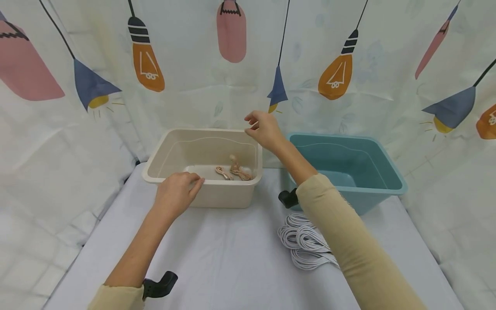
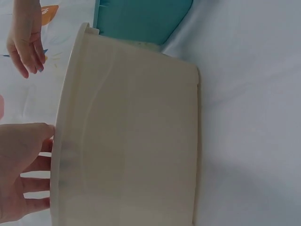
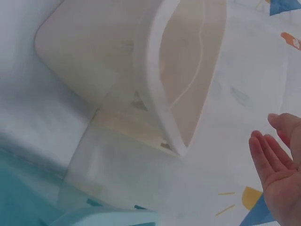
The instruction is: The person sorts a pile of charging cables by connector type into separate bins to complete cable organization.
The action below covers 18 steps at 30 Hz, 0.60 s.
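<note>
Head view: the cream bin [image 1: 221,196] has rounded corners.

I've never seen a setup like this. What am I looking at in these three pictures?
No robot here: someone works bare-handed. The wide picture is taken from the head, looking down; the others come from each wrist. On the white-covered table stand a beige bin holding tan cords and a teal bin, with white cord coils in front. The left hand is at the beige bin's near rim; the right hand is raised by that bin's far right corner. The right looks empty; the rim partly hides the left, so its contact is unclear.
</note>
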{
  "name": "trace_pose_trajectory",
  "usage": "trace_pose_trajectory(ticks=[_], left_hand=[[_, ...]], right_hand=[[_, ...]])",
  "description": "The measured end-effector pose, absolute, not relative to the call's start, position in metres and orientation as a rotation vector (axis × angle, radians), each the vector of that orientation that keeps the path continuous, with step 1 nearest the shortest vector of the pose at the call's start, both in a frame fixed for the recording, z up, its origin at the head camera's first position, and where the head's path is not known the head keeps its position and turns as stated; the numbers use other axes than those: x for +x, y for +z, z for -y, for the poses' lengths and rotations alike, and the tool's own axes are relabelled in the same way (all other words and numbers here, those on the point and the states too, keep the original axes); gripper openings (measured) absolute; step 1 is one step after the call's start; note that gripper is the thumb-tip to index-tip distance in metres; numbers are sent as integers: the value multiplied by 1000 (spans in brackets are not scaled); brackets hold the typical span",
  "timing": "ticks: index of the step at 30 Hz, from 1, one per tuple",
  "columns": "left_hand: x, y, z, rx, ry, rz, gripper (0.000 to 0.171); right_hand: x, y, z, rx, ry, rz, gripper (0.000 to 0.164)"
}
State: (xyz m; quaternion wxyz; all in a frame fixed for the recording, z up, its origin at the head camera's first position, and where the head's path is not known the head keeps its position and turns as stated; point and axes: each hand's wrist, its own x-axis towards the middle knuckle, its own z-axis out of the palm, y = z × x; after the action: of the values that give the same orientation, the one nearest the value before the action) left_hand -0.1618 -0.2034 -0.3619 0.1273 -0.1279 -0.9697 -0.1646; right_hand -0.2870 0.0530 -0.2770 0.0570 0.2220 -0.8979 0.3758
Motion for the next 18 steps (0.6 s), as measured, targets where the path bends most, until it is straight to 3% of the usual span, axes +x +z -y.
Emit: trace_pose_trajectory(ticks=[18], left_hand=[[-164, -364, 188, -381, -499, 2666, 23]], right_hand=[[-260, -291, -93, 760, 1097, 2632, 29]])
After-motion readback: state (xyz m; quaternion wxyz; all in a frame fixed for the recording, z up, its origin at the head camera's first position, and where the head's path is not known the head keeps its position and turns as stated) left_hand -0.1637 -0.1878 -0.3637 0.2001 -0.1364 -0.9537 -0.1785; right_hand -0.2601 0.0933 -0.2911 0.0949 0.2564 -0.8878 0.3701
